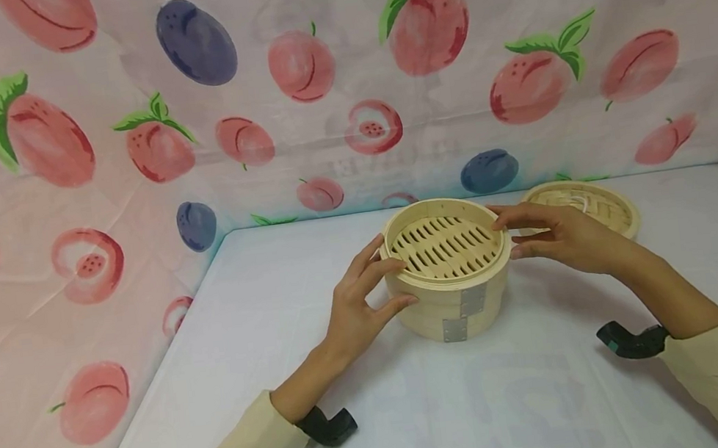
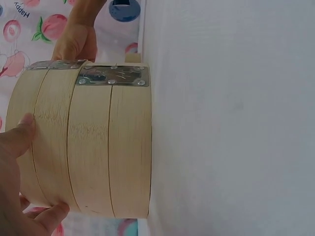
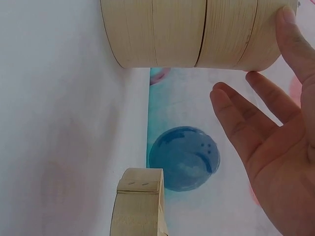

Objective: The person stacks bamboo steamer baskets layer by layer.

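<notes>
Two round bamboo steamer baskets [image 1: 455,305] stand stacked on the table, the upper one showing its slatted floor [image 1: 448,247] inside a raised rim. A metal clip [image 1: 473,300] marks the front of each tier. My left hand [image 1: 356,305] holds the upper basket's left side, thumb on the front wall and fingers spread around the side. On the other side, my right hand [image 1: 566,233] touches the upper basket lightly with thumb and a fingertip near the rim. Its other fingers [image 3: 231,115] stand off the wall, loosely extended.
Behind my right hand lies the woven bamboo lid [image 1: 620,213], partly hidden. A white cloth [image 1: 224,328] covers the table, and a fruit-printed curtain [image 1: 248,185] hangs along the back and left. Black wrist mounts [image 1: 329,427] sit at both sleeves.
</notes>
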Demonstrator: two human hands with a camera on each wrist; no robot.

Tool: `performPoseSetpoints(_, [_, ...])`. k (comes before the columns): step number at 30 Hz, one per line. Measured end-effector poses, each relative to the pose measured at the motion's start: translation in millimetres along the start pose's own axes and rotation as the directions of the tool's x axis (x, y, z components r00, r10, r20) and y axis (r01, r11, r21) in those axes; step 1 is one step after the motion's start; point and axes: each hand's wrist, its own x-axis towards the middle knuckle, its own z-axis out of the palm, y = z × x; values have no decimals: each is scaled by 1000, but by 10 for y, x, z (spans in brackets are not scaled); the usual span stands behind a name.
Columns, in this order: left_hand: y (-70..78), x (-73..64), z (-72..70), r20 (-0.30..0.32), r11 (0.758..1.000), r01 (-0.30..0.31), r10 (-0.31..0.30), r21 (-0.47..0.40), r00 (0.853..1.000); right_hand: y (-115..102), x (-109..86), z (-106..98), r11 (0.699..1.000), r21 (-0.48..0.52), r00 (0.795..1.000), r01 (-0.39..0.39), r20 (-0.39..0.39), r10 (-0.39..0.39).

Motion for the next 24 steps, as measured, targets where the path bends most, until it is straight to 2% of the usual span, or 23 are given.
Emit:
performPoseSetpoints(5, [-30, -1, -11, 14, 1000, 1, -1, -17, 1000, 14, 6, 8, 999, 13, 999, 36, 4, -36])
performPoseSetpoints(13, [-35, -2, -26, 38, 998, 37, -35, -60, 999, 12, 9, 22, 999, 7, 999, 32, 2, -32])
performPoseSetpoints(24, [-25, 20, -54, 65, 996, 33, -28, -81, 998, 37, 10, 26, 997, 1, 997, 78, -5, -78])
